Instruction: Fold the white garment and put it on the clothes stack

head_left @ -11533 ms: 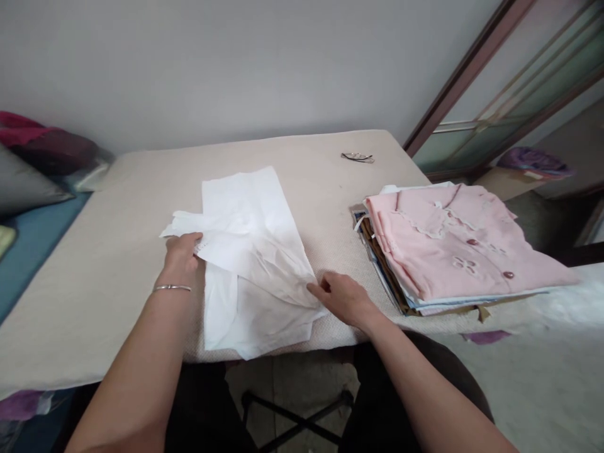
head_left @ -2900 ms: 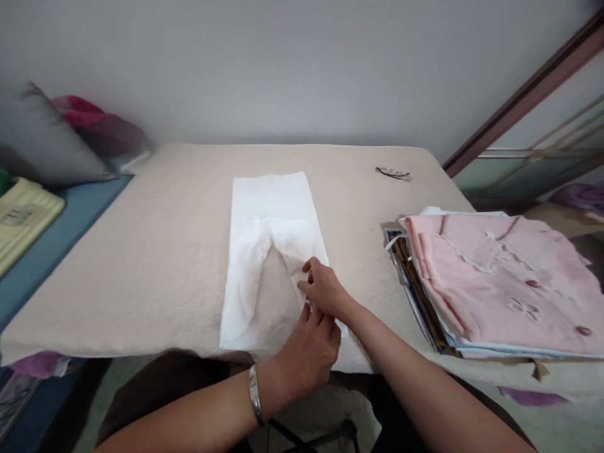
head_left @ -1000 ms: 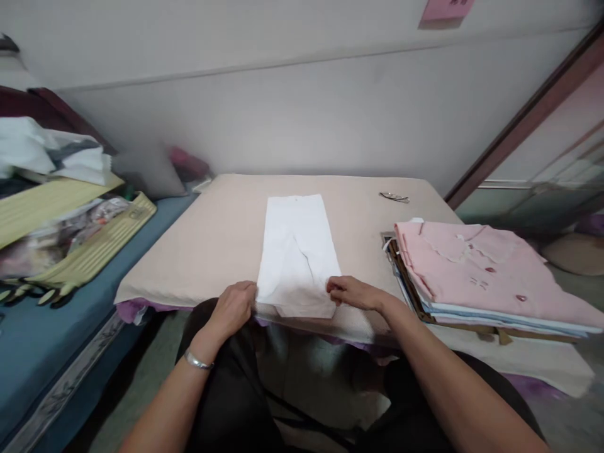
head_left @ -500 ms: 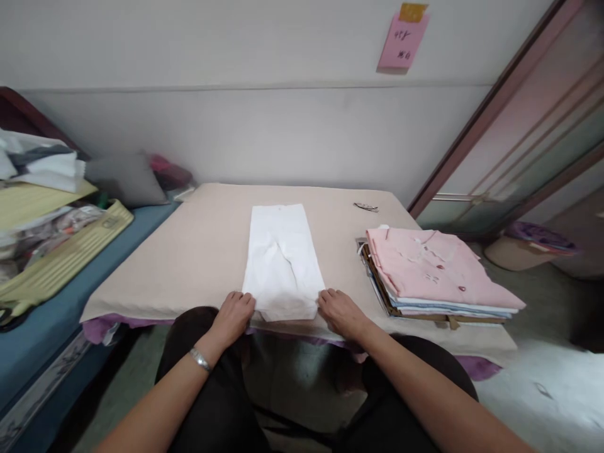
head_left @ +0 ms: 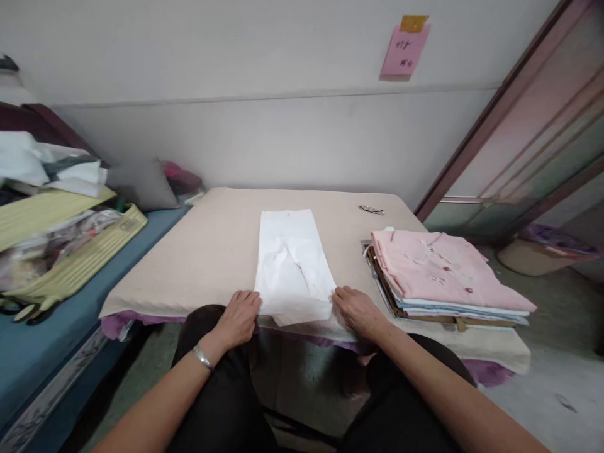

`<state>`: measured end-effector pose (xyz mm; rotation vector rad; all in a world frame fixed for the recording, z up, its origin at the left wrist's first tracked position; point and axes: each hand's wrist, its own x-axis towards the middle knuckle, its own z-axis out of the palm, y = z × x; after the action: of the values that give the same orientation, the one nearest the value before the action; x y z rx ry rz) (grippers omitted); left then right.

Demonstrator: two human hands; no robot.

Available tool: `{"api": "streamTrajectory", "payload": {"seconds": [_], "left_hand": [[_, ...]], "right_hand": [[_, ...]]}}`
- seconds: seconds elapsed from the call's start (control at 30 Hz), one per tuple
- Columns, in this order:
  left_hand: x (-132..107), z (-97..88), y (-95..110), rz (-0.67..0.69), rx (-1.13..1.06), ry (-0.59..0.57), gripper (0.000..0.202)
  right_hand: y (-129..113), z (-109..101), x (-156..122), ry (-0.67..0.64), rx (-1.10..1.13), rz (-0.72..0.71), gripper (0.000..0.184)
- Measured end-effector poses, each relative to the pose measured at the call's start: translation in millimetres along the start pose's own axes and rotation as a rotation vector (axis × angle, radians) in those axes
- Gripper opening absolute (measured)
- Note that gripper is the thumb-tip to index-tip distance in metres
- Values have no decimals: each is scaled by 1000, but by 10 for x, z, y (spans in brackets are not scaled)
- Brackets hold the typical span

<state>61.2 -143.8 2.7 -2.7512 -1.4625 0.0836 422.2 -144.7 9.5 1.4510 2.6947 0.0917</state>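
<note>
The white cloth (head_left: 292, 270) lies folded at the desk (head_left: 198, 255)'s front, near corners pinched by the left hand (head_left: 240, 316) and right hand (head_left: 357, 311); if either tugs harder, its wrinkled upper layer could skew.

One left hand (head_left: 240, 314) plus one right hand (head_left: 357, 309), so two, with just one silver bracelet (head_left: 202, 358) between them. White folded cloth (head_left: 292, 270): one. Pairs of glasses (head_left: 371, 210): one. Only one stack of folded clothes (head_left: 438, 311), but the layers blur together so no honest number there. I do get one pink garment (head_left: 410, 264) on top and two reddish buttons (head_left: 469, 290) on it. Also one tabletop (head_left: 189, 251), one pink note (head_left: 403, 53), one strip of tape (head_left: 414, 24), one grey pillow (head_left: 141, 184) and one bin (head_left: 526, 255).
</note>
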Motion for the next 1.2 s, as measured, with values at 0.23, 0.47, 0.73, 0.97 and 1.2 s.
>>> {"api": "streamTrajectory", "payload": {"seconds": [0.23, 0.47, 0.73, 0.97, 1.2], "left_hand": [[127, 59, 84, 16, 68, -21, 28], [-143, -378, 181, 141, -218, 49, 23], [338, -821, -429, 37, -1338, -234, 15], [1930, -290, -1017, -510, -1924, 282, 34], [1999, 285, -1035, -821, -1889, 235, 43]], "right_hand": [[-21, 125, -10, -33, 26, 47, 17], [-94, -236, -416, -7, 208, 25, 20], [378, -1079, -236, 22, 1043, 96, 18], [1243, -576, 1668, 286, 1653, 679, 15], [1027, 259, 1826, 187, 1740, 890, 35]]}}
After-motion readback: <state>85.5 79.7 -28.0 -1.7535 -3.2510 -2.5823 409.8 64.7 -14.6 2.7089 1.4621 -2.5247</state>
